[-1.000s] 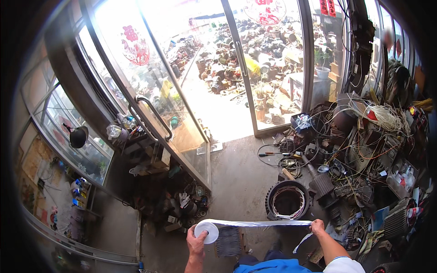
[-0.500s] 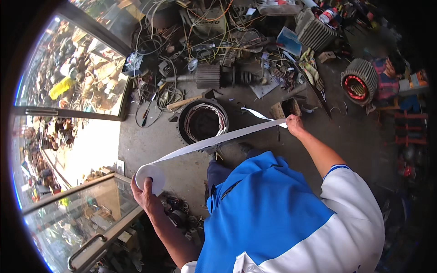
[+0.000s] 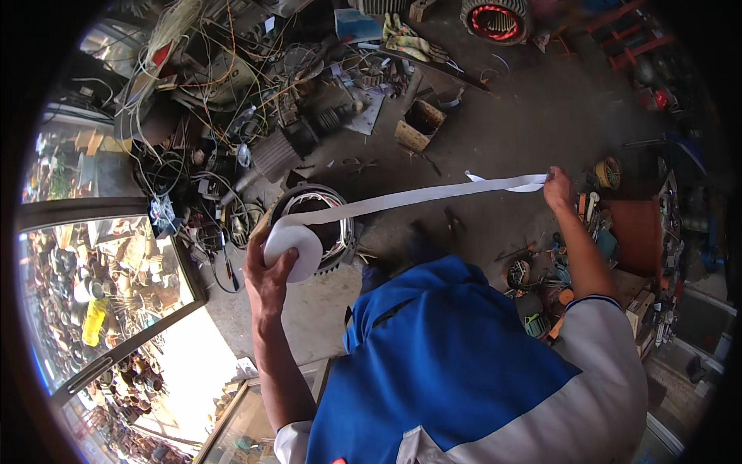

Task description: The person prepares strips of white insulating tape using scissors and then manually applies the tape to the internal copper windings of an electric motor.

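Left hand [image 3: 265, 280] pinches white roll [image 3: 301, 251]; outstretched right hand [image 3: 558, 190] pinches its strip [image 3: 433, 193]

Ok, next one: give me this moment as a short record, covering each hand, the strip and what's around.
Left hand: holds the white roll, thumb near its centre
Right hand: pinches the strip; a loose end trails from the grip
Strip state: drawn out between both hands, fairly straight
Beneath the strip in view: part of the metal ring
Upper left: tangled wires
Top centre: gloves; below them, a box
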Motion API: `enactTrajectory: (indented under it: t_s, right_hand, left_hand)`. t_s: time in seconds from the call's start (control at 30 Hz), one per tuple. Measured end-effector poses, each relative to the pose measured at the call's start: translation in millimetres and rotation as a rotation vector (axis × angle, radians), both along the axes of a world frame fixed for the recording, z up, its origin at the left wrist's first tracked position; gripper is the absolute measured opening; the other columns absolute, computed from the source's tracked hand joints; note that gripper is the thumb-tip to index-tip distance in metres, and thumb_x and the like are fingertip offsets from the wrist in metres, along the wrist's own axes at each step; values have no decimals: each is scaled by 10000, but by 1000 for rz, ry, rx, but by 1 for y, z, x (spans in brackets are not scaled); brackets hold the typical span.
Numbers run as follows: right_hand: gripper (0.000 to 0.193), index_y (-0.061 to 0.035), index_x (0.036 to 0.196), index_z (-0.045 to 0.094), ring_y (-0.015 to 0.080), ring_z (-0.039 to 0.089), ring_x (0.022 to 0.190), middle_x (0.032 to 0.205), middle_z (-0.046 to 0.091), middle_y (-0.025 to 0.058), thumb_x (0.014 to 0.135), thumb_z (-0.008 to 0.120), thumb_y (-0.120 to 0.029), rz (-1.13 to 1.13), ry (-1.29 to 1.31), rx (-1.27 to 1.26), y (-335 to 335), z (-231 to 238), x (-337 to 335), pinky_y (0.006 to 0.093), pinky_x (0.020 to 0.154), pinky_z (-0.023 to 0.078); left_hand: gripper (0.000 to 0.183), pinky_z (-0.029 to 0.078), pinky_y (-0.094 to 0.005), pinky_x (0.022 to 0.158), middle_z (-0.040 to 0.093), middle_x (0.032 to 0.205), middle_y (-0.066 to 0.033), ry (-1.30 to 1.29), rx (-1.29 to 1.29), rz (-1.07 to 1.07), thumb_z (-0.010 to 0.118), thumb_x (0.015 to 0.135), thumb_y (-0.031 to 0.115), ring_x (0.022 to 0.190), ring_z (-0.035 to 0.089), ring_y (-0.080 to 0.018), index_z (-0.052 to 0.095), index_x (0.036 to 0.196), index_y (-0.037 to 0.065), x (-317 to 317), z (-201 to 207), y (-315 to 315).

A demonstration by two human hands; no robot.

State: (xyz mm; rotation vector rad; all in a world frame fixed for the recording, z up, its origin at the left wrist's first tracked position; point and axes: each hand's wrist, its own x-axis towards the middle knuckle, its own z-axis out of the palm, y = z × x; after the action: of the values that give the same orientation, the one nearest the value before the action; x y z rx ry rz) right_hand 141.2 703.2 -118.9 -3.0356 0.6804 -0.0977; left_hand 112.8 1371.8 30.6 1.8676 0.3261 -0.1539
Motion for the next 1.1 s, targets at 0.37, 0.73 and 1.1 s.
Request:
enactTrajectory:
  t_s: [0.37,0.73,1.1]
  right_hand:
    - [293,-18,1198,652,90,582,637,783,644,21,1033,604,-255,394,582,1657,207,105,-10,276,598,489]
    - [268,-9,937,675,136,579,569,710,628,34,974,656,-273,-223,-40,914,-213,-68,-1,316,550,474]
    - [518,-65,1439,513,382,569,1306,1402,591,222,961,647,-210,250,-150,769,-49,26,16,432,1084,471]
  left_hand:
    - [620,553,-376,898,703,1130,-182,233,-83,-822,813,802,195,1028,698,-262,571,1334,-11,48,1,-216]
    - [558,527,-384,913,672,1129,-126,219,6,-167,753,843,236,1034,650,-240,595,1323,-1,57,29,-55]
    - [578,531,-368,938,698,1117,-110,248,90,-283,756,860,193,1019,669,-218,581,1369,-21,54,39,-144]
